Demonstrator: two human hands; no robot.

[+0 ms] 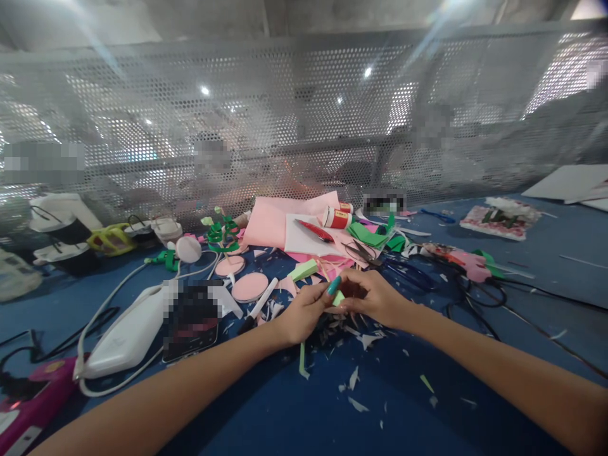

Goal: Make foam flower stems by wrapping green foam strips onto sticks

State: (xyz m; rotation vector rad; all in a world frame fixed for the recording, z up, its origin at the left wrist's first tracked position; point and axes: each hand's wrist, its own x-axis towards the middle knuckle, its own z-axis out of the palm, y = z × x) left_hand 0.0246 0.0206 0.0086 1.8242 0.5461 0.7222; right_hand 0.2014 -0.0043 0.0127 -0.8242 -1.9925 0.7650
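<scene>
My left hand (304,310) and my right hand (373,297) meet above the blue table, fingers pinched around a small piece of light green paper (338,298). The thumb of my left hand, with a teal nail, presses on it. Just beyond my hands lies a folded light green paper strip (304,270). Dark-bladed scissors (365,254) with blue handles rest behind my right hand. A white marker (263,299) with a black end lies left of my left hand. Pink paper discs (249,287) are nearby. White paper scraps (368,341) are scattered below my hands.
Pink sheets (270,218), a red cutter (313,230) and a red-and-white roll (337,217) lie at the back. A white power bank (130,329), a phone (192,323) and a magenta power strip (52,392) are at left. A pink glue gun (472,264) with a black cord lies right.
</scene>
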